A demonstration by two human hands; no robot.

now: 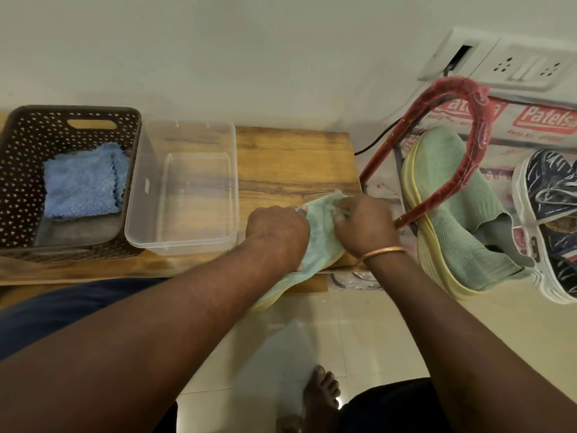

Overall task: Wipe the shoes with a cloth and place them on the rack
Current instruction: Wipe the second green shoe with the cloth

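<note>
**Two hands, one green shoe**

Spare blue cloths wait in the basket at my far left, with the clear tub beside it. My left hand grips the green shoe round its middle, pinning it on the bench so it can't slide. My right hand curls its fingers at the toe, seemingly bunching a pale cloth. The shoe's mate already sits on the rack.

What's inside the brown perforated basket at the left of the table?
A folded blue cloth lies in the brown basket, toward its back. Bare basket floor shows in front of it. Whatever lies under the cloth is covered.
</note>
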